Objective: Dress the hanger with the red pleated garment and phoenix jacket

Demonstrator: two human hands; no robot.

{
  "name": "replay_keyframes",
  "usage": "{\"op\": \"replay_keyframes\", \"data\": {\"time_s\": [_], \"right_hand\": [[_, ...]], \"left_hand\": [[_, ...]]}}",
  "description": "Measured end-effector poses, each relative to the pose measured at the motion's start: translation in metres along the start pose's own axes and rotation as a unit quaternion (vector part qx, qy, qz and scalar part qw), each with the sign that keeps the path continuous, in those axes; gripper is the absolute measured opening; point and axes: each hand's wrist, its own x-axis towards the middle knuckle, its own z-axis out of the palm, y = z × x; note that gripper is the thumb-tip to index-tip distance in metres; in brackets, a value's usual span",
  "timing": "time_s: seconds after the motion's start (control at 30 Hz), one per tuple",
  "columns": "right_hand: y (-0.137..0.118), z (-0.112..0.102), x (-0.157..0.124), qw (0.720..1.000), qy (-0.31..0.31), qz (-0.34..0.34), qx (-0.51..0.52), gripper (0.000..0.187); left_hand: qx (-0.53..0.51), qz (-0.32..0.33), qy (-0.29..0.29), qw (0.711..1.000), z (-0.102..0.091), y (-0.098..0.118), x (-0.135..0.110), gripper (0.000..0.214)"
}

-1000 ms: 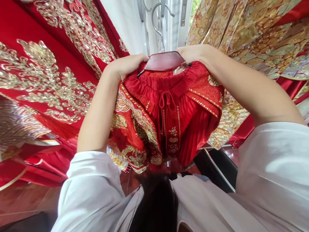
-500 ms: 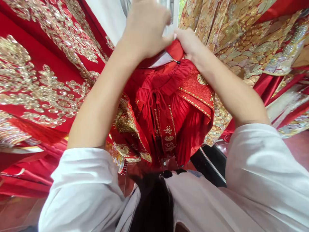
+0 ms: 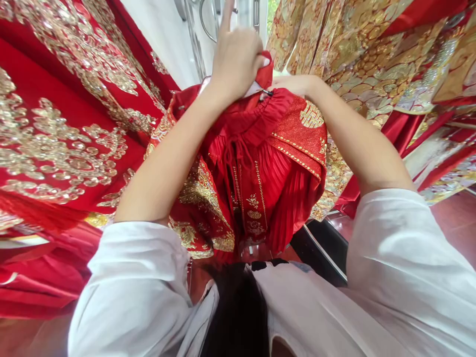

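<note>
The 2 arms are raised in front of the head, elbows bent, bare forearms converging. The left hand (image 3: pixel 236 57) is clenched into a fist, its index finger pointing straight up. The right hand (image 3: pixel 293 84) sits just beside it, slightly lower, knuckles upward, its fingertips hidden from view.

White wall (image 3: pixel 163 29); daylit window (image 3: pixel 272 7) behind. Red gold-embroidered gowns (image 3: pixel 55 124) left, gold brocade garments (image 3: pixel 372 49) right. Glossy reddish floor (image 3: pixel 455 218).
</note>
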Motion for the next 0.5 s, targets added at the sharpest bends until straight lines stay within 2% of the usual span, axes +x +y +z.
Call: {"op": "replay_keyframes", "data": {"time_s": [0.1,0.17,0.23,0.3,0.37,0.4,0.43,0.5], "right_hand": [[0.000,-0.001,0.002,0.989,0.123,0.015,-0.081,0.017],[-0.004,-0.012,-0.007,0.961,0.243,0.016,-0.132,0.026],[-0.007,-0.028,-0.022,0.908,0.378,0.008,-0.181,0.032],[-0.003,-0.042,-0.037,0.835,0.497,-0.007,-0.235,0.034],[0.011,-0.044,-0.048,0.788,0.556,-0.010,-0.265,0.030],[0.020,-0.039,-0.052,0.791,0.550,0.000,-0.266,0.024],[0.031,-0.033,-0.056,0.817,0.515,0.014,-0.260,0.021],[0.050,-0.017,-0.064,0.886,0.393,0.035,-0.245,0.029]], "left_hand": [[-0.019,0.019,-0.008,1.000,0.000,0.007,0.001,0.036],[-0.052,0.001,-0.015,0.999,-0.001,0.008,0.005,0.034],[-0.080,-0.010,-0.035,0.996,0.000,0.006,0.011,0.040],[-0.101,-0.015,-0.077,0.992,0.001,0.005,0.017,0.046],[-0.132,-0.009,-0.108,0.985,0.002,0.003,0.020,0.038],[-0.150,0.002,-0.108,0.983,0.002,0.003,0.021,0.030],[-0.167,0.011,-0.099,0.981,0.001,0.002,0.021,0.025],[-0.193,0.030,-0.077,0.978,0.001,0.000,0.020,0.025]]}}
